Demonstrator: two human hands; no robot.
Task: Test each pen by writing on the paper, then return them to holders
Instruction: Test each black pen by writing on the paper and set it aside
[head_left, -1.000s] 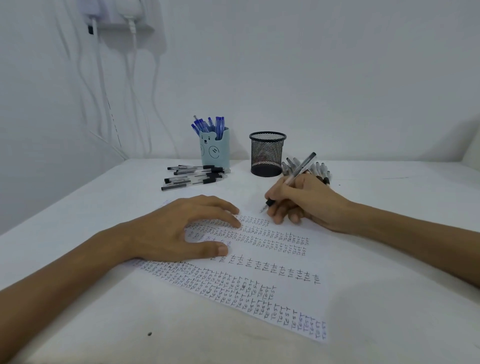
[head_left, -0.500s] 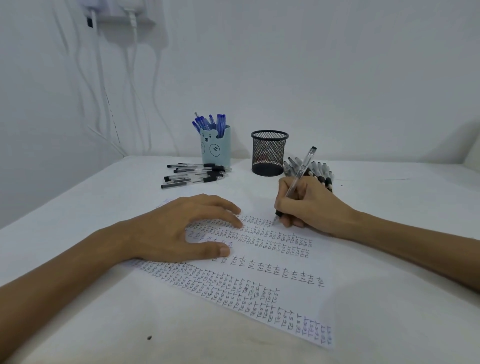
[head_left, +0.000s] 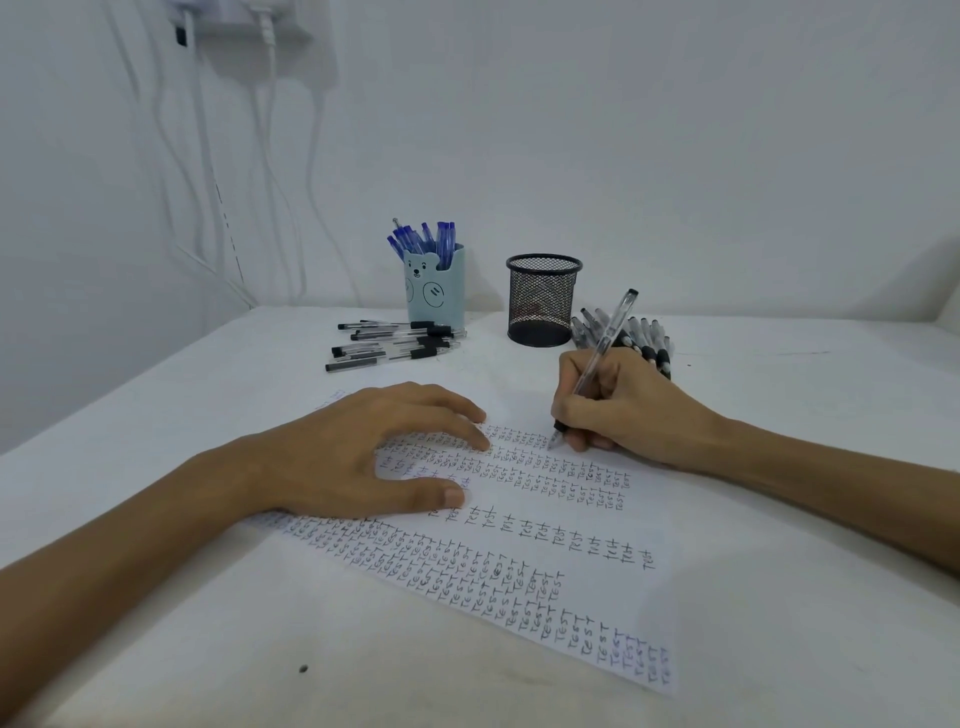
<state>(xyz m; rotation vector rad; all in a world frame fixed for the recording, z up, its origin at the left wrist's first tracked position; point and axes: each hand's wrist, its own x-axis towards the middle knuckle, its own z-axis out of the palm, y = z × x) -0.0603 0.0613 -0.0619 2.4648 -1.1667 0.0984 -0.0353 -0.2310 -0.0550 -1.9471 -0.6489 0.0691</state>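
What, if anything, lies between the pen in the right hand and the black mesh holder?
Nothing visible does. The right hand grips the pen, tip at the paper; the mesh holder stands just beyond, its top open. The loose pens lie beside it, to the right.

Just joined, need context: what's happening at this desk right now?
A person is testing pens. The right hand grips a clear pen, its tip down at the top row of "TEST" marks on the paper. The left hand lies flat on the sheet. The bear holder has blue pens in it; nothing sticks out of the mesh holder. Loose black pens lie by the bear holder, and another pile lies beside the mesh one.
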